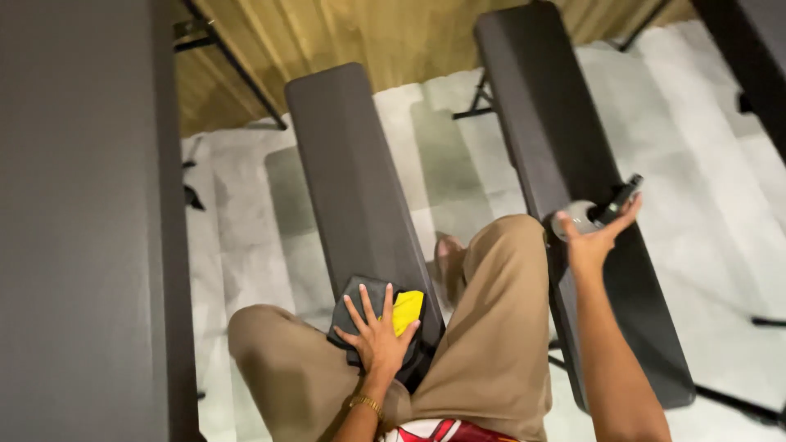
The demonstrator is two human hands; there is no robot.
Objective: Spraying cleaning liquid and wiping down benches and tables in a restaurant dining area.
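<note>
Benches first: we straddle the near bench [352, 188], with a second bench [565, 164] to our right. Our left hand [378, 331], fingers spread, presses a grey-and-yellow cloth [407, 309] flat on the near bench. Our right hand [594, 237] grips a spray bottle [602, 214] over the second bench, apparently kept ready.

Khaki trousers [491, 344], gold bracelet [365, 402] on left wrist, red/white top [442, 431], bare arms.
</note>
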